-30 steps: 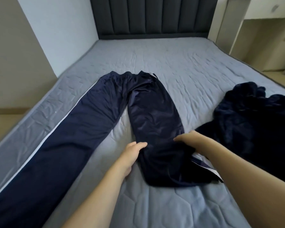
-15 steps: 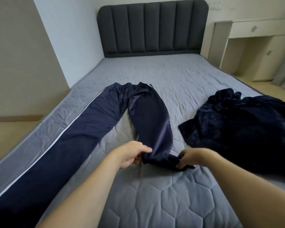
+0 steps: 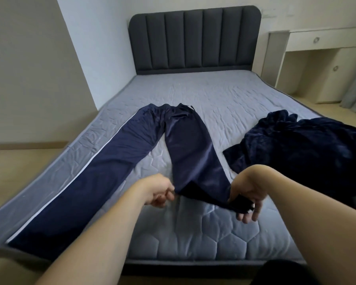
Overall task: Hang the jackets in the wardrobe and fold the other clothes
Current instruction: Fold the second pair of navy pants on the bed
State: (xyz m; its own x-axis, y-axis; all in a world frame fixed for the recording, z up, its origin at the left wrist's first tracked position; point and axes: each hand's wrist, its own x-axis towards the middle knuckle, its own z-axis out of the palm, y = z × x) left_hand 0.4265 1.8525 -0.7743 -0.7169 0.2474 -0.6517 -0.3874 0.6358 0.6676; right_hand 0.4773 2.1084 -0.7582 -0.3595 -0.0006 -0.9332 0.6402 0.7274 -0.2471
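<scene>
- Gripping the cuff end of the navy track pants (image 3: 185, 149), the left hand (image 3: 159, 193) and right hand (image 3: 248, 194) had fingers curled round the fabric.
- Pants lay on the bed (image 3: 224, 99), one leg lifted.
- A dark fleece garment (image 3: 304, 149) lay just beside them.

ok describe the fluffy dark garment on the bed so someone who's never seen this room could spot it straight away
Start at the grey quilted mattress below the dark padded headboard. On its right side, toward the white cabinets, lies the crumpled dark garment, heaped rather than spread flat. Unlike the smooth navy track pants with a white side stripe to its left, it looks plush and stripeless, and neither hand touches it.
</scene>
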